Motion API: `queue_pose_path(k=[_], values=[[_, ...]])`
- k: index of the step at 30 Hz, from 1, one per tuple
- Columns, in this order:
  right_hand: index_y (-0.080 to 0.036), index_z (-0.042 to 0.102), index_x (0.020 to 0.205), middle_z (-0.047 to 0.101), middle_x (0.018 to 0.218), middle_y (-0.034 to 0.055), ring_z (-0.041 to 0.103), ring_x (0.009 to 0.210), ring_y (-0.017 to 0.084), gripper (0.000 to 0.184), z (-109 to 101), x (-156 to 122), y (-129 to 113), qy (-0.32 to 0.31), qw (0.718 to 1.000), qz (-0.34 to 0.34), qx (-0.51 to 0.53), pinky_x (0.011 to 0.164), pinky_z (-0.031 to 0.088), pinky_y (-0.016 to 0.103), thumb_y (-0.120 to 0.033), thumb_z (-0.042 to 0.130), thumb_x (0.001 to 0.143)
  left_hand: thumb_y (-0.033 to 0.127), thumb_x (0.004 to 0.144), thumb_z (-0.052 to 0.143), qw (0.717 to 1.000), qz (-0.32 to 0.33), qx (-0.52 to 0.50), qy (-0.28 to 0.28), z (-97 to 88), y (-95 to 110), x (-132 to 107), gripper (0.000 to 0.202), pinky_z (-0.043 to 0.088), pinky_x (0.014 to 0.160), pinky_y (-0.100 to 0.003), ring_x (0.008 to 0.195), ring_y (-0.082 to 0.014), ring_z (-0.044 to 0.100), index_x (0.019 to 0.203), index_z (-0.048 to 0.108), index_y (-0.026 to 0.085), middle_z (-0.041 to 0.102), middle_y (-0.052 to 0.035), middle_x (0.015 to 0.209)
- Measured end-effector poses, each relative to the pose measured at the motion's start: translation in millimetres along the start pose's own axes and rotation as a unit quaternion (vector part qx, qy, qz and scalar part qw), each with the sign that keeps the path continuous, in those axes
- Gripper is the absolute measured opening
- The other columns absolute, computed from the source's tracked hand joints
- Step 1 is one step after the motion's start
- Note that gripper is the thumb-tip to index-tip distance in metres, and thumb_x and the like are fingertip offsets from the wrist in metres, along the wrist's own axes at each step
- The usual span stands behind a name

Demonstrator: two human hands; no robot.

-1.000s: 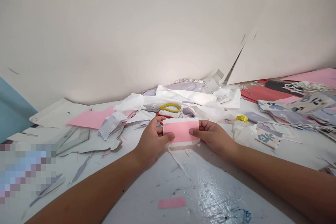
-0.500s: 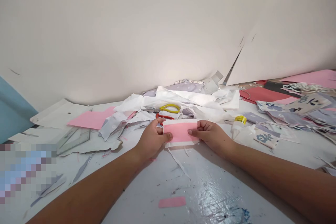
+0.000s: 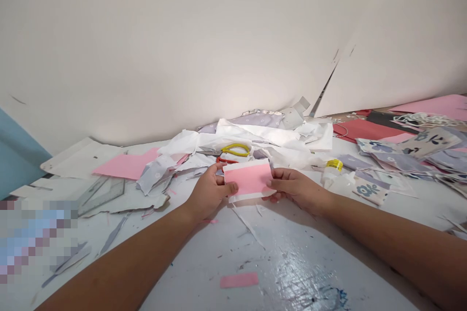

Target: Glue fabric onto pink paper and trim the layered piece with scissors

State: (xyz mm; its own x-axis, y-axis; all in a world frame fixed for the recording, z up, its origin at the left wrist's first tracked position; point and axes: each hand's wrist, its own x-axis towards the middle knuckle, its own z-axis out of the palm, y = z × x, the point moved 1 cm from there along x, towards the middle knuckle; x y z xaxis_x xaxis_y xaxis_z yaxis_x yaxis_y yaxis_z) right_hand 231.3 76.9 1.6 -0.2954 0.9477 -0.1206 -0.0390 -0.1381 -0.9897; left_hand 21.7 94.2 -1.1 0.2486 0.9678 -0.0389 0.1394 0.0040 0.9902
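Between both hands is a small pink and white paper piece [image 3: 250,179], pink across the middle with white strips along its top and bottom edges. My left hand [image 3: 211,189] pinches its left end, thumb in front and fingers behind. At the right end my right hand [image 3: 297,188] grips the edge, its thumb on the pink face and some fingers curled beneath. The paper is held just above the white table [image 3: 204,262], tilted a little. Right behind it lie scissors [image 3: 235,150] with yellow and red handles, partly covered by the paper.
White paper scraps [image 3: 255,133] pile up against the white board [image 3: 182,48]. A pink sheet [image 3: 127,165] and a clear set square [image 3: 105,194] lie left. At right are a yellow-labelled glue bottle [image 3: 333,167], floral pieces [image 3: 370,189] and red paper [image 3: 375,129]. A pink strip [image 3: 239,280] lies in front.
The paper piece has tilted, its right end lifting slightly, and shifted a little left. My right hand's fingers have moved lower behind its right edge.
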Motion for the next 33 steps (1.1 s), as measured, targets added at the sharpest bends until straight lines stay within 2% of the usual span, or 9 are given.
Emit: queue_pose_path(k=[5, 9, 13, 16, 21, 28, 33], values=[[-0.015, 0.060, 0.073, 0.061, 0.066, -0.0010, 0.059, 0.059, 0.010, 0.020, -1.6, 2.5, 2.5, 0.011, 1.000, -0.004, -0.022, 0.056, 0.044, 0.021, -0.031, 0.068, 0.063, 0.035, 0.065, 0.066, 0.999, 0.001, -0.030, -0.029, 2.1, 7.8, -4.0, 0.068, 0.044, 0.051, -0.023, 0.057, -0.0119, 0.054, 0.121, 0.031, 0.019, 0.059, 0.0004, 0.069], [-0.016, 0.058, 0.077, 0.064, 0.075, 0.0004, 0.060, 0.065, 0.011, 0.019, -1.7, 5.0, 6.0, 0.035, 0.999, -0.015, -0.015, 0.060, 0.046, 0.022, -0.030, 0.066, 0.066, 0.037, 0.069, 0.062, 0.998, 0.004, -0.030, -0.051, 4.0, 12.4, -7.5, 0.060, 0.043, 0.059, -0.024, 0.061, -0.0117, 0.057, 0.119, 0.034, 0.019, 0.060, 0.0004, 0.070], [-0.016, 0.058, 0.076, 0.064, 0.073, 0.0007, 0.059, 0.064, 0.011, 0.019, -0.7, 4.4, 5.3, 0.038, 0.999, -0.017, -0.022, 0.059, 0.045, 0.021, -0.030, 0.066, 0.066, 0.029, 0.066, 0.065, 1.000, -0.005, 0.010, -0.020, 5.3, 9.7, -7.7, 0.066, 0.044, 0.065, -0.028, 0.071, -0.0163, 0.061, 0.121, 0.032, 0.019, 0.064, -0.0043, 0.081], [-0.016, 0.058, 0.074, 0.063, 0.067, -0.0008, 0.057, 0.058, 0.009, 0.019, 0.8, 2.9, 3.0, 0.041, 0.999, -0.019, -0.030, 0.057, 0.044, 0.021, -0.030, 0.067, 0.064, 0.029, 0.067, 0.063, 0.998, 0.020, 0.052, 0.013, 5.1, 5.5, -6.4, 0.062, 0.044, 0.067, -0.029, 0.073, -0.0175, 0.061, 0.121, 0.033, 0.018, 0.065, -0.0054, 0.083], [-0.016, 0.059, 0.073, 0.063, 0.063, -0.0020, 0.054, 0.055, 0.008, 0.017, 2.7, 1.8, 1.5, 0.043, 0.998, -0.020, -0.037, 0.057, 0.043, 0.020, -0.028, 0.067, 0.064, 0.031, 0.068, 0.061, 0.995, 0.030, 0.094, 0.029, 4.7, 4.4, -5.7, 0.057, 0.044, 0.060, -0.027, 0.066, -0.0158, 0.059, 0.118, 0.037, 0.018, 0.066, -0.0038, 0.078], [-0.016, 0.059, 0.068, 0.062, 0.059, -0.0022, 0.052, 0.051, 0.008, 0.016, 2.5, 3.0, 2.6, 0.063, 0.997, -0.013, -0.053, 0.054, 0.041, 0.021, -0.028, 0.068, 0.061, 0.030, 0.067, 0.061, 0.997, 0.015, 0.077, 0.029, 7.1, 9.6, -7.2, 0.050, 0.039, 0.048, -0.021, 0.052, -0.0116, 0.055, 0.112, 0.043, 0.018, 0.065, -0.0007, 0.069], [-0.016, 0.058, 0.070, 0.063, 0.062, -0.0011, 0.055, 0.054, 0.009, 0.017, 2.2, 3.4, 1.3, 0.063, 0.996, -0.011, -0.056, 0.055, 0.043, 0.021, -0.029, 0.067, 0.062, 0.028, 0.066, 0.062, 0.998, 0.006, 0.063, 0.022, 5.1, 7.5, -6.6, 0.055, 0.041, 0.052, -0.022, 0.057, -0.0123, 0.056, 0.115, 0.039, 0.017, 0.064, -0.0023, 0.073]])
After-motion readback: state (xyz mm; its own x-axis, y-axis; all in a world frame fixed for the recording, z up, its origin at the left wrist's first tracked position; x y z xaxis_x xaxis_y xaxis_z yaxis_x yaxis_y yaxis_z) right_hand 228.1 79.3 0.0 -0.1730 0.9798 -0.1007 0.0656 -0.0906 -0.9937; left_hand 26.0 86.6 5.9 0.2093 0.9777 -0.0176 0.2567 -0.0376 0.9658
